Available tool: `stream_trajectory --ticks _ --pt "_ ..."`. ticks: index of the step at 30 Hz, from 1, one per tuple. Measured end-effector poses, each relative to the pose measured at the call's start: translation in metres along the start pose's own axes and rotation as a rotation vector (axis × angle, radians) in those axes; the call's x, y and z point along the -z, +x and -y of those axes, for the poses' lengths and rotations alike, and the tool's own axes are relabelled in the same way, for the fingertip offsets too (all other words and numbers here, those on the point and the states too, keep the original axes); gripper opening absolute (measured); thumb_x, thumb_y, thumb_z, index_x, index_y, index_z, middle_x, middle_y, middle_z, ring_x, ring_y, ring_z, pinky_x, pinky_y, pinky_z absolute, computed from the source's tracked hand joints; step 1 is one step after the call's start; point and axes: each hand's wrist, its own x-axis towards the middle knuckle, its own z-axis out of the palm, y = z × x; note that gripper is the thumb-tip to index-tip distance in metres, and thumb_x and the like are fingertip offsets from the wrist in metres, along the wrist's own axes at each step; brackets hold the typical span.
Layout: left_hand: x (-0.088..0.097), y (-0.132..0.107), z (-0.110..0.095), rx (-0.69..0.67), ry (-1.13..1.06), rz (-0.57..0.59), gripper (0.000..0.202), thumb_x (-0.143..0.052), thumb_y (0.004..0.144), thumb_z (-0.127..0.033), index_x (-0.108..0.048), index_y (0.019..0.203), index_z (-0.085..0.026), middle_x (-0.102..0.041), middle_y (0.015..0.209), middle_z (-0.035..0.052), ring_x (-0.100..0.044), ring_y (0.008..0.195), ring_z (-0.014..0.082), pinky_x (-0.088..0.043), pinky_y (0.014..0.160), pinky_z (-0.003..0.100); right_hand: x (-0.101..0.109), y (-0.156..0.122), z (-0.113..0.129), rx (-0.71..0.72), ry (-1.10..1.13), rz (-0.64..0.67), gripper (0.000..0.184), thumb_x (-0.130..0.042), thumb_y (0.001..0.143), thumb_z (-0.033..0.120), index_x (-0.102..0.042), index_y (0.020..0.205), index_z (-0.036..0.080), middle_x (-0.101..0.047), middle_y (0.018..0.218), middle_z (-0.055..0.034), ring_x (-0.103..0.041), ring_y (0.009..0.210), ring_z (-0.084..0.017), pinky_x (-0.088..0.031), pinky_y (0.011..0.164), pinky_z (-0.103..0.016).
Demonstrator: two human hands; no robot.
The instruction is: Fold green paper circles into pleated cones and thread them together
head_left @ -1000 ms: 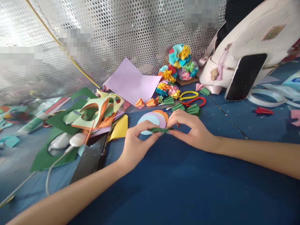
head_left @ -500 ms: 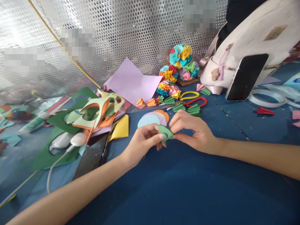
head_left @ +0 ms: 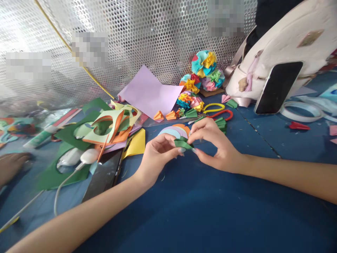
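Note:
Both hands pinch a small piece of green paper [head_left: 182, 143], bent along folds, just above the blue table. My left hand [head_left: 160, 153] grips its left end between thumb and fingers. At the right end, the thumb and forefinger of my right hand [head_left: 214, 146] are closed on the paper. Just behind the hands lie overlapping paper circles [head_left: 168, 132] in light blue, lilac and orange. Pleated green paper pieces [head_left: 220, 124] sit beyond my right hand, partly hidden by it. Two pleated orange pieces [head_left: 171, 115] lie farther back.
Cut paper scraps [head_left: 105, 126], a white cable [head_left: 59, 189] and a dark flat object [head_left: 102, 175] lie left. Behind are a lilac sheet [head_left: 150, 91], pleated paper balls [head_left: 204, 63] and scissors [head_left: 222, 114]. A phone [head_left: 279, 88] leans on a backpack [head_left: 284, 45]. Another person's hand [head_left: 12, 167] is far left.
The green paper has turned from a flatter, rounded face to a narrower, folded shape in my fingers. My right hand has shifted slightly. Another person's hand has appeared at far left.

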Motion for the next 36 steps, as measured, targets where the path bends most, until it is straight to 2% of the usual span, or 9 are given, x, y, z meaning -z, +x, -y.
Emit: stream_trajectory --ticks 3,6,9,12,17,21,29,32,36 --pt "-0.0014 -0.0016 -0.0025 -0.034 0.075 0.003 0.027 -0.082 0.068 -0.015 -0.057 0.080 -0.016 -0.065 0.070 -0.0038 -0.063 0.063 0.0085 -0.053 0.064 0.020 -0.0008 0.0000 0.0012 -0.047 0.026 0.044 0.025 -0.058 0.080 0.014 -0.057 0.103 0.024 -0.049 0.108 -0.0080 -0.049 0.107 -0.025 -0.043 0.092 -0.042" --pt "-0.0038 -0.0031 -0.0043 -0.042 0.153 0.008 0.029 -0.082 0.065 -0.012 -0.057 0.079 -0.016 -0.065 0.070 -0.0041 -0.064 0.066 0.0080 -0.053 0.068 0.019 -0.0019 0.0007 0.0006 -0.063 0.042 0.053 0.012 -0.061 0.085 0.020 -0.058 0.097 0.023 -0.051 0.105 -0.0067 -0.051 0.104 -0.022 -0.044 0.091 -0.039" --pt "-0.0048 -0.0033 -0.0038 -0.011 0.182 0.021 0.031 -0.084 0.063 -0.012 -0.059 0.082 -0.016 -0.065 0.070 -0.0039 -0.065 0.069 0.0090 -0.054 0.071 0.019 -0.0029 0.0017 -0.0010 -0.047 0.045 0.049 0.001 -0.059 0.090 0.022 -0.059 0.091 0.022 -0.052 0.100 -0.0052 -0.052 0.100 -0.020 -0.043 0.091 -0.038" --pt "-0.0036 -0.0029 -0.0013 0.047 0.154 0.069 0.031 -0.084 0.064 -0.015 -0.065 0.089 -0.015 -0.069 0.077 -0.0005 -0.067 0.074 0.0119 -0.055 0.074 0.023 -0.0030 0.0023 -0.0020 -0.033 0.042 0.037 0.003 -0.058 0.091 0.021 -0.059 0.090 0.022 -0.053 0.098 -0.0046 -0.053 0.098 -0.020 -0.043 0.090 -0.037" --pt "-0.0016 -0.0027 0.0010 0.135 0.022 0.217 0.031 -0.077 0.077 -0.022 -0.068 0.105 -0.014 -0.074 0.094 0.0074 -0.072 0.084 0.0189 -0.057 0.078 0.028 -0.0017 0.0017 -0.0034 -0.051 0.045 0.026 0.003 -0.060 0.091 0.022 -0.062 0.090 0.021 -0.053 0.099 -0.0046 -0.053 0.096 -0.018 -0.044 0.086 -0.035" --pt "-0.0017 -0.0021 -0.0010 0.147 -0.118 0.179 0.031 -0.063 0.089 -0.037 -0.068 0.106 -0.012 -0.073 0.102 0.0112 -0.071 0.094 0.0217 -0.057 0.085 0.030 -0.0011 0.0005 -0.0064 -0.006 0.009 -0.024 0.008 -0.060 0.091 0.018 -0.067 0.092 0.023 -0.053 0.098 -0.0037 -0.054 0.097 -0.017 -0.043 0.088 -0.035" --pt "0.0035 -0.0009 0.0029 0.162 -0.069 0.121 0.023 -0.072 0.082 -0.020 -0.067 0.103 -0.013 -0.075 0.087 0.0062 -0.071 0.075 0.0128 -0.056 0.070 0.019 -0.0012 -0.0001 -0.0066 0.071 -0.059 -0.051 0.015 -0.068 0.086 0.020 -0.067 0.100 0.026 -0.053 0.099 -0.0027 -0.053 0.096 -0.017 -0.043 0.086 -0.034" --pt "0.0036 -0.0011 0.0035 0.140 -0.082 0.112 0.019 -0.073 0.080 -0.017 -0.067 0.098 -0.013 -0.075 0.084 0.0046 -0.069 0.072 0.0105 -0.056 0.070 0.018 -0.0008 0.0000 -0.0041 0.091 -0.080 -0.069 0.020 -0.069 0.085 0.021 -0.063 0.105 0.024 -0.054 0.100 -0.0034 -0.053 0.097 -0.018 -0.043 0.087 -0.035" --pt "0.0023 -0.0020 0.0027 0.104 -0.078 0.125 0.012 -0.073 0.080 -0.017 -0.067 0.090 -0.012 -0.075 0.081 0.0037 -0.068 0.071 0.0096 -0.055 0.071 0.018 -0.0003 0.0003 -0.0022 0.109 -0.100 -0.069 0.017 -0.068 0.086 0.021 -0.062 0.102 0.022 -0.055 0.099 -0.0038 -0.053 0.096 -0.019 -0.042 0.086 -0.035"
